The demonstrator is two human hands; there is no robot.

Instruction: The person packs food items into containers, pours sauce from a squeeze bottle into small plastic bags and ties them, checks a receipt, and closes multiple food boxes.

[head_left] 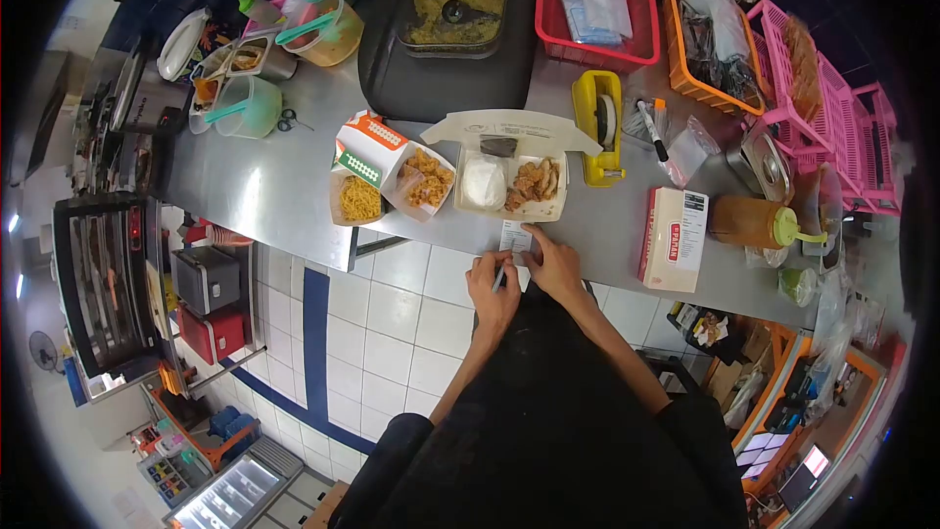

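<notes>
A small printed paper slip (513,236) lies at the front edge of the steel table. My left hand (493,292) is closed around a pen (499,277) at the slip's lower left. My right hand (554,266) holds the slip along its right side, index finger stretched over its upper edge. Just beyond stands an open takeaway box (470,204) with white rice (483,182) and pieces of fried chicken (533,184). To its left are a box of fried pieces (425,179), a box of yellow noodles (360,198) and a printed white carton lid (371,147).
A yellow tape dispenser (594,129), a marker (653,130), a cardboard box (674,239) and a sauce bottle (754,222) stand right. Behind are a black lidded pan (387,69), a red basket (599,52) and an orange basket (749,96). Plastic tubs (249,108) sit left.
</notes>
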